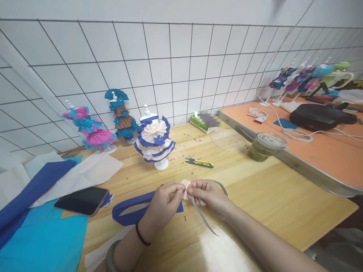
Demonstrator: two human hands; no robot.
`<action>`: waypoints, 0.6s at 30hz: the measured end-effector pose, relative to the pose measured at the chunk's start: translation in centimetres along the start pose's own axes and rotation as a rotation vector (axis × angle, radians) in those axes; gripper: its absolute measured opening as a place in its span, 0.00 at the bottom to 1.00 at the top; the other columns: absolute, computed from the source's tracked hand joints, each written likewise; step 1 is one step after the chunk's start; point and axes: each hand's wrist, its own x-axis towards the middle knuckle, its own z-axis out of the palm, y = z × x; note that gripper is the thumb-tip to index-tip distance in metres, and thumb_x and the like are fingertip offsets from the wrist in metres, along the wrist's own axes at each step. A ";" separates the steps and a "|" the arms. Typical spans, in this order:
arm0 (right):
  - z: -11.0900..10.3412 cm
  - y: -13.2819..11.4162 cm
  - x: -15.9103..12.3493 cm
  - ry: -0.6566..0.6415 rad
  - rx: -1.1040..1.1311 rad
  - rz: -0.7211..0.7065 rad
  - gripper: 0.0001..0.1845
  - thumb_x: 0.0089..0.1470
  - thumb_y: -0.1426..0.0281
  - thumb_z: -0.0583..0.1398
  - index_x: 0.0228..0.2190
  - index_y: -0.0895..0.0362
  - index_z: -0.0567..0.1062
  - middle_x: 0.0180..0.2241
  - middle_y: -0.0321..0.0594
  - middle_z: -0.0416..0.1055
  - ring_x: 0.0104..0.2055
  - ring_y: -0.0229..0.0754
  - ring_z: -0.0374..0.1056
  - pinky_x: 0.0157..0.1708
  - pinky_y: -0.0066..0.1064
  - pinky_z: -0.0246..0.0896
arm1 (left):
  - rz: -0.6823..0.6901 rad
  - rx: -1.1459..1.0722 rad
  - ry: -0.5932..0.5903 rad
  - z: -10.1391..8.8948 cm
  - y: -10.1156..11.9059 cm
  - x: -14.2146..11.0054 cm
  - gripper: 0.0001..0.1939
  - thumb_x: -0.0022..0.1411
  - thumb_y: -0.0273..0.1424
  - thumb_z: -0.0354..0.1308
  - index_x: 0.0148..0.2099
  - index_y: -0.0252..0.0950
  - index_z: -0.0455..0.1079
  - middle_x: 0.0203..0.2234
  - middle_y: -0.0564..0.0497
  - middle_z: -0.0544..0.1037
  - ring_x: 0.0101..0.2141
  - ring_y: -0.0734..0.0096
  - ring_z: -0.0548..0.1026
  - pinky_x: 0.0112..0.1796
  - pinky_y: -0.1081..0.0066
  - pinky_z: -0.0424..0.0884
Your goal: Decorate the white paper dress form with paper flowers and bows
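Between my two hands is a small pale pink pleated paper fan (185,186), its folds spreading at top and bottom. My left hand (167,200) pinches its left side between thumb and fingertips. On the other side, my right hand (210,194) grips it the same way. A thin grey-white strip (202,217) trails down from my right hand toward the table, and part of a loop of it shows behind that hand. Under my left hand lies a folded dark blue paper strip (124,211). Beyond my hands stands a small dress form in a white and blue paper dress (154,138).
Yellow-green thread snips (200,163) lie among paper scraps. Two more dressed forms (92,130) stand left. A phone (82,200) rests near blue paper sheets (53,241). To the right are a lidded jar (266,146), a clear disc (228,139) and an orange-topped table (326,155).
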 end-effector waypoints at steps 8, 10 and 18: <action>0.0 0.0 0.0 0.015 -0.002 -0.017 0.17 0.41 0.57 0.64 0.22 0.60 0.76 0.18 0.33 0.67 0.16 0.27 0.54 0.19 0.22 0.47 | 0.096 0.313 0.118 0.8 -0.8 -0.2 0.07 0.56 0.27 0.50 0.35 0.38 0.69 0.32 0.48 0.76 0.35 0.65 0.71 0.37 0.67 0.64; 0.1 0.0 0.1 0.016 0.001 -0.015 0.17 0.40 0.57 0.64 0.22 0.60 0.76 0.19 0.33 0.68 0.16 0.27 0.55 0.19 0.22 0.48 | 0.103 0.379 0.124 0.9 -0.9 -0.2 0.08 0.56 0.26 0.49 0.35 0.38 0.69 0.31 0.48 0.75 0.34 0.65 0.71 0.37 0.66 0.64; 0.5 0.2 0.2 0.056 0.057 -0.021 0.16 0.37 0.59 0.66 0.26 0.59 0.77 0.21 0.33 0.70 0.17 0.27 0.57 0.19 0.22 0.50 | 0.086 0.538 0.169 1.1 -0.8 -0.4 0.06 0.57 0.27 0.49 0.33 0.37 0.67 0.29 0.48 0.75 0.35 0.62 0.70 0.36 0.64 0.62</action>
